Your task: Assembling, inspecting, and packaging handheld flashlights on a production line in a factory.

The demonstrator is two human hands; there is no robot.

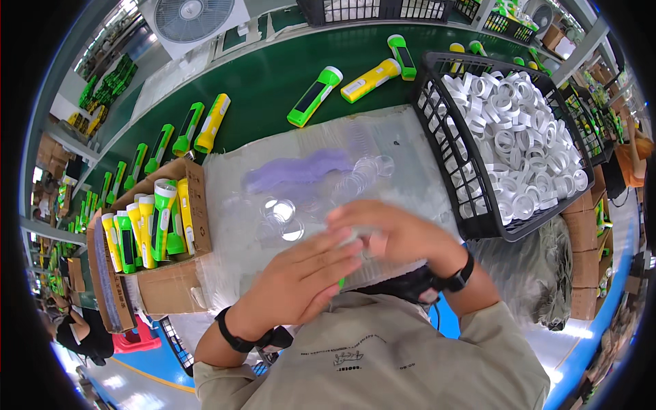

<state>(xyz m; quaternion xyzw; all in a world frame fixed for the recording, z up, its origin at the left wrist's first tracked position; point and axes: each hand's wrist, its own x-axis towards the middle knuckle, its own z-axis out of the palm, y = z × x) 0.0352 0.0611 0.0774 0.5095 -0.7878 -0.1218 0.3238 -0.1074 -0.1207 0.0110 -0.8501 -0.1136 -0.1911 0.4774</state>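
Note:
My left hand (297, 277) is above the near edge of the work surface, fingers closed round what looks like a green flashlight; only a sliver of green and a whitish edge show, the rest hidden behind the hand. My right hand (393, 232), smeared by motion, is just beside the left fingertips at the whitish end. Whether it grips anything does not show. Beyond the hands, clear round discs (365, 174) lie scattered on the plastic-covered surface (410, 147), next to a purple, wavy row of thin discs (297, 169).
At right a black crate (468, 184) holds many white rings (523, 140). On the left a cardboard box (198, 198) holds upright green and yellow flashlights (162, 212). More flashlights (316, 96) lie on the green conveyor belt (260, 102) behind. A fan (191, 17) stands beyond.

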